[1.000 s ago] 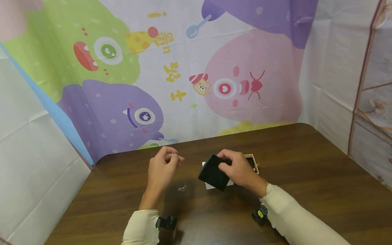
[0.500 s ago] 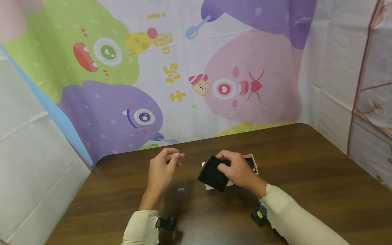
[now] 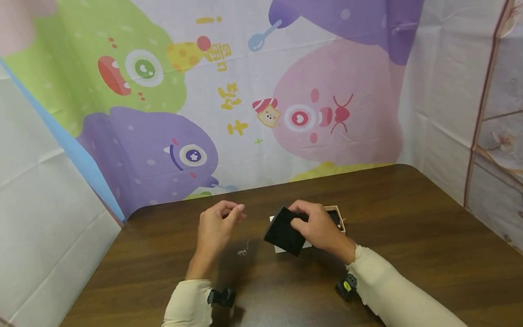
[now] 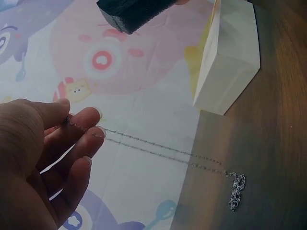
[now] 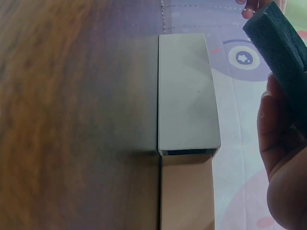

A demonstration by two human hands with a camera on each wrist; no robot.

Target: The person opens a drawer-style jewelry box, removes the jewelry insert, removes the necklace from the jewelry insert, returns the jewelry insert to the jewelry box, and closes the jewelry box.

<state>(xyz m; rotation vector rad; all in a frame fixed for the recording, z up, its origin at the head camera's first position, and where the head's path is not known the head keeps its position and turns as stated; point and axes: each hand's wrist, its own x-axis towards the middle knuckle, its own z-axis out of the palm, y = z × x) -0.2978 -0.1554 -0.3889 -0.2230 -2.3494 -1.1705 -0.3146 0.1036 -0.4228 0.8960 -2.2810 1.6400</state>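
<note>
In the head view, my left hand (image 3: 215,229) is raised left of centre, thumb and forefinger pinching a fine silver chain necklace (image 4: 235,191). Two thin strands run from those fingertips down to a bunched lower part, seen in the left wrist view. Whether that bunch touches the table cannot be told. My right hand (image 3: 320,225) grips a square black foam pad (image 3: 284,231) at its upper right, thumb across its face; the pad is tilted in the air. Below the pad sits a white box sleeve (image 5: 187,91), largely covered by it in the head view.
A tan box tray (image 3: 335,209) with a black inside lies behind the right hand, end to end with the white sleeve. Both are on the brown wooden table (image 3: 388,204). A cartoon-printed cloth (image 3: 245,159) hangs along the table's far edge.
My left fingertips have shifted slightly downward, with the thumb now further over the forefinger. The necklace's dangling part has swayed a little. My right hand and the foam pad stay almost still.
</note>
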